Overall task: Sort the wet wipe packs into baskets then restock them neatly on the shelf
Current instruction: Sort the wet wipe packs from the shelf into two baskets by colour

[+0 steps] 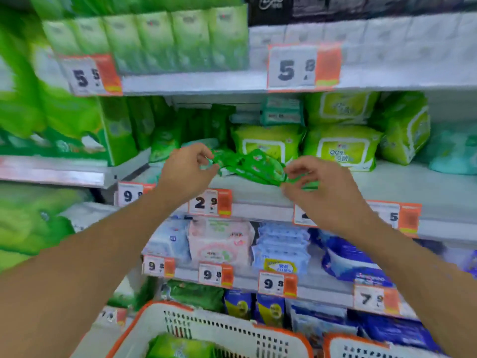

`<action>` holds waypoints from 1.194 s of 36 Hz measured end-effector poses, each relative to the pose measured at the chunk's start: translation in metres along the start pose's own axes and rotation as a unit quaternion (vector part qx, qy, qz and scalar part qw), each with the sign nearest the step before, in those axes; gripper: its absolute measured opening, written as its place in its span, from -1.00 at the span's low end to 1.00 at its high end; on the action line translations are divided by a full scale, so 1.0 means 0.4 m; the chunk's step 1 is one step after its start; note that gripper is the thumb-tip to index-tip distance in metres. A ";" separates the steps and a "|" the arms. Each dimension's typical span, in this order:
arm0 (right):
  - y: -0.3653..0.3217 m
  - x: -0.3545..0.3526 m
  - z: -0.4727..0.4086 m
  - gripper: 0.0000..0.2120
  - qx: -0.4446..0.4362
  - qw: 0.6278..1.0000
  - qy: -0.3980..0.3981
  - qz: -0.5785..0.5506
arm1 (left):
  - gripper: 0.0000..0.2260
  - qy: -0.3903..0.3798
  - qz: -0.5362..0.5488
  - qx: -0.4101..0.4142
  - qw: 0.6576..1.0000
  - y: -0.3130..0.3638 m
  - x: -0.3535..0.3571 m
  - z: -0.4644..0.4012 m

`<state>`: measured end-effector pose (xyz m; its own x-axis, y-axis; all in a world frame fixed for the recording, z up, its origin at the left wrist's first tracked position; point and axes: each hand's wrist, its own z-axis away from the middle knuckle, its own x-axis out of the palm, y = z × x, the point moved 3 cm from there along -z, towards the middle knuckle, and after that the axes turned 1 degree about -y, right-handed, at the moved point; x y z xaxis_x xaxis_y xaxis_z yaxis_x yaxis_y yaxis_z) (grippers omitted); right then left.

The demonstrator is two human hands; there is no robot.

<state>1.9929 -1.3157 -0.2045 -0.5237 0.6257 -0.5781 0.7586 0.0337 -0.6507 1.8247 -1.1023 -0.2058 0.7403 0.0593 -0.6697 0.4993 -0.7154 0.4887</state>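
Seemingly the restocking half of the job is in hand: both hands are up at a shop shelf (387, 187), working on a small heap of dark green wet wipe packs (254, 167) that lies at the shelf's front edge, just in front of larger lime-green packs (340, 148).

Only one view is given, from the head camera, looking forward and down along two bare forearms.

The left hand (187, 167) reaches in from the lower left, wrist raised, its fingers curled and pinching the left end of the green heap. The right hand (313, 186) comes in from the lower right, knuckles toward the camera, fingertips gathered on a green pack at the heap's right end. Both look to be grasping packs, though the picture is soft and the exact finger contact is hard to make out.

Below, near the bottom edge, sits a white basket with an orange rim (281, 329) holding at least one more green pack (178, 348); the corner of a second basket (343, 339) shows to its right.

By my judgement the next move calls for squaring the loose packs into a tidy row or stack above the price tag (209, 202), then reaching back down to the basket for more. The heap lies close to the shelf lip, so a pack could slide off.
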 end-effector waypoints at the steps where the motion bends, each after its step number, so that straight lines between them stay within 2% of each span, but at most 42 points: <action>1: 0.012 0.021 -0.076 -0.72 0.018 0.998 -0.032 0.050 | -0.79 -0.028 -0.057 -0.037 0.997 -0.022 0.005 -0.030; 2: 0.031 0.048 -0.146 -0.62 0.040 0.989 -0.085 0.112 | -0.68 -0.061 -0.118 -0.080 0.988 -0.044 0.008 -0.052; 4: 0.076 0.099 -0.256 -0.35 0.067 0.943 -0.203 0.253 | -0.31 -0.135 -0.216 -0.160 0.954 -0.097 0.025 -0.089; 6: 0.116 0.140 -0.322 -0.06 0.099 0.897 -0.284 0.325 | 0.07 -0.218 -0.246 -0.184 0.926 -0.130 0.048 -0.109; 7: 0.128 0.158 -0.344 0.06 0.124 0.885 -0.310 0.326 | 0.14 -0.252 -0.238 -0.184 0.920 -0.147 0.062 -0.120; 8: 0.138 0.175 -0.362 0.14 0.147 0.878 -0.329 0.316 | 0.11 -0.273 -0.217 -0.191 0.918 -0.164 0.076 -0.131; 10: 0.141 0.211 -0.384 0.17 0.160 0.876 -0.334 0.310 | 0.01 -0.272 -0.194 -0.202 0.921 -0.196 0.094 -0.154; 13: 0.128 0.269 -0.402 -0.05 0.121 0.902 -0.274 0.310 | -0.14 -0.252 -0.201 -0.195 0.926 -0.216 0.106 -0.177; 16: 0.123 0.317 -0.423 -0.29 0.079 0.938 -0.233 0.244 | -0.37 -0.233 -0.140 -0.219 0.937 -0.231 0.118 -0.186; 20: 0.111 0.337 -0.455 -0.38 0.080 0.941 -0.221 0.245 | -0.34 -0.174 -0.011 -0.279 0.944 -0.246 0.109 -0.187; 22: 0.111 0.329 -0.465 -0.36 0.102 0.949 -0.200 0.219 | -0.44 -0.117 0.017 -0.276 0.954 -0.232 0.090 -0.189; 23: 0.108 0.319 -0.468 -0.35 0.116 0.961 -0.173 0.184 | -0.47 -0.083 0.026 -0.272 0.958 -0.224 0.077 -0.192; 25: 0.095 0.293 -0.470 -0.39 0.147 0.984 -0.084 0.056 | -0.37 -0.018 0.079 -0.271 0.959 -0.199 0.051 -0.193; 27: 0.065 0.259 -0.450 -0.40 0.185 0.974 -0.061 -0.116 | -0.33 0.006 0.174 -0.283 0.943 -0.146 0.020 -0.176; 29: 0.015 0.219 -0.402 -0.58 0.207 0.928 -0.123 -0.283 | -0.44 -0.040 0.302 -0.297 0.905 -0.074 -0.004 -0.145; 31: -0.031 0.172 -0.322 -0.78 0.206 0.891 -0.179 -0.364 | -0.60 -0.102 0.430 -0.278 0.853 0.012 -0.035 -0.090; 34: -0.071 0.122 -0.175 -0.69 0.237 0.872 -0.187 -0.384 | -0.76 -0.138 0.554 -0.273 0.774 0.106 -0.063 0.049; 37: -0.055 0.142 -0.019 -0.53 0.279 0.884 -0.173 -0.334 | -0.63 -0.164 0.640 -0.290 0.692 0.156 -0.040 0.224; 39: -0.047 0.169 0.080 -0.36 0.299 0.890 -0.136 -0.315 | -0.64 -0.174 0.677 -0.338 0.630 0.166 0.002 0.337; 40: -0.046 0.179 0.123 -0.36 0.303 0.893 -0.109 -0.314 | -0.67 -0.175 0.684 -0.368 0.605 0.167 0.017 0.389; 41: -0.043 0.191 0.165 -0.44 0.293 0.902 -0.087 -0.304 | -0.68 -0.177 0.692 -0.389 0.582 0.164 0.033 0.437; 42: -0.043 0.199 0.204 -0.53 0.280 0.916 -0.071 -0.277 | -0.66 -0.180 0.702 -0.405 0.558 0.162 0.041 0.484; 43: -0.041 0.203 0.240 -0.53 0.267 0.936 -0.056 -0.221 | -0.61 -0.181 0.720 -0.407 0.532 0.157 0.047 0.524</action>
<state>1.9008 -1.3403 -0.2878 -0.8009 0.5557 -0.2230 0.1716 -0.1437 -0.9746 1.7757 -1.2921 -0.3048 0.5582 -0.3854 0.7347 -0.3295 0.7098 0.6226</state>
